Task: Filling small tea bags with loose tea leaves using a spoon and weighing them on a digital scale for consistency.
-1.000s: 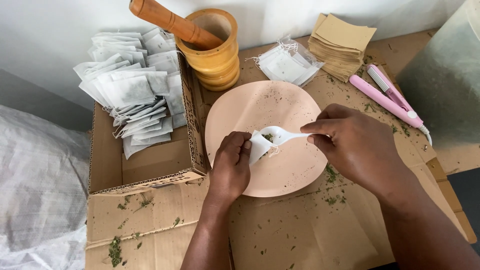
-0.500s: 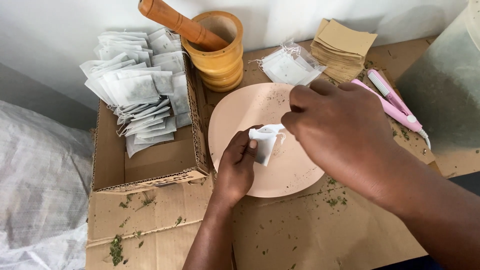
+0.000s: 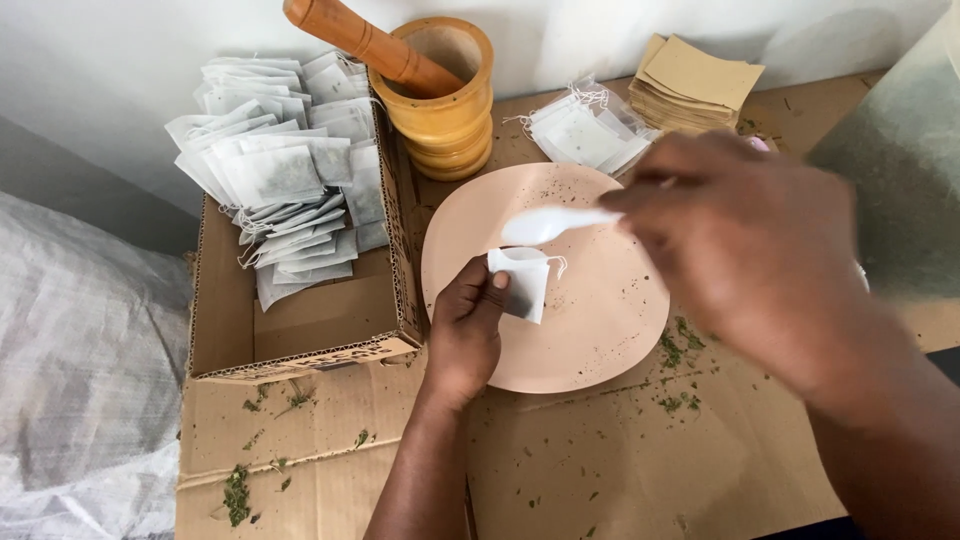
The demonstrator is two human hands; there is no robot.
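Observation:
My left hand (image 3: 465,330) pinches a small white tea bag (image 3: 520,283) with dark herb inside, over the near left part of a round peach plate (image 3: 600,330). My right hand (image 3: 750,240), blurred with motion, holds a white plastic spoon (image 3: 550,224) by its handle. The spoon's bowl hovers just above the tea bag and looks empty. Dark herb specks dot the plate.
A cardboard box (image 3: 300,330) at the left holds several filled tea bags (image 3: 280,175). Behind the plate stand a wooden mortar (image 3: 445,110) with its pestle (image 3: 365,45), a packet of empty bags (image 3: 590,130) and a stack of brown paper squares (image 3: 695,85). Herb crumbs litter the cardboard (image 3: 600,470).
The right hand lifted the spoon out of the tea bag and drew it up and to the right. The left hand kept the bag in place and it now hangs closed.

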